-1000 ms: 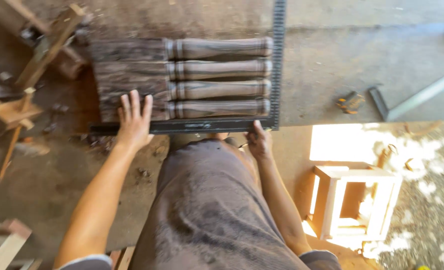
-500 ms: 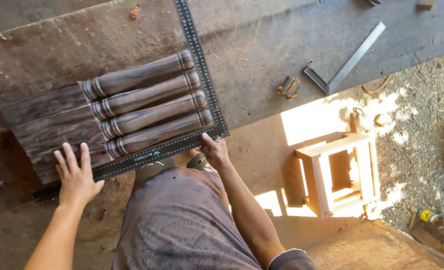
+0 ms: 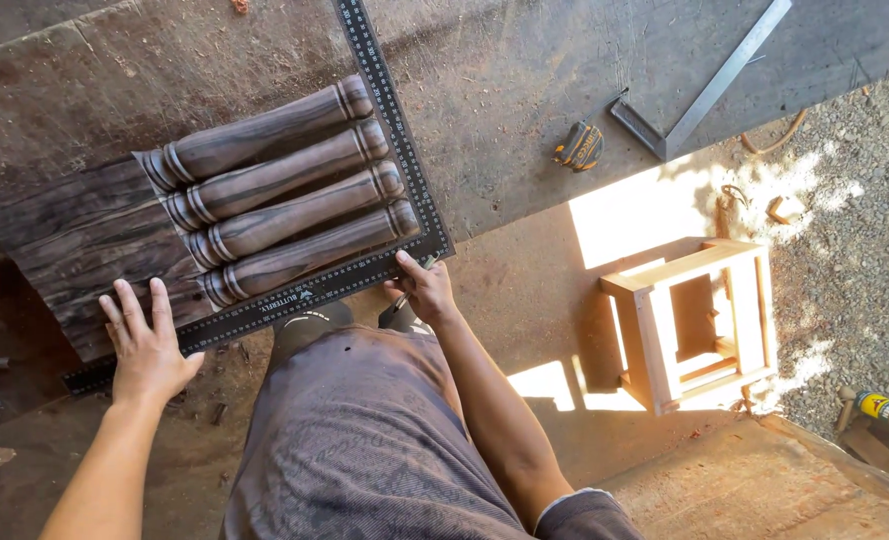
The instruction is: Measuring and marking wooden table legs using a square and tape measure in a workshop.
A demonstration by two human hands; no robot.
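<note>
Four turned legs (image 3: 284,195) nested inside framing square (image 3: 384,150), just ahead of both hands. Left hand (image 3: 149,345) open, flat, pinning long blade. Right hand (image 3: 422,288) curled around pencil-like tool at corner. Best to press evenly, keep leg ends flush before marking.

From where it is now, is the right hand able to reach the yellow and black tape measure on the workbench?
Probably yes. The right hand rests at the corner of the black steel framing square, and the bench between it and the yellow and black tape measure is bare. The hand seems to hold a pencil.
</note>
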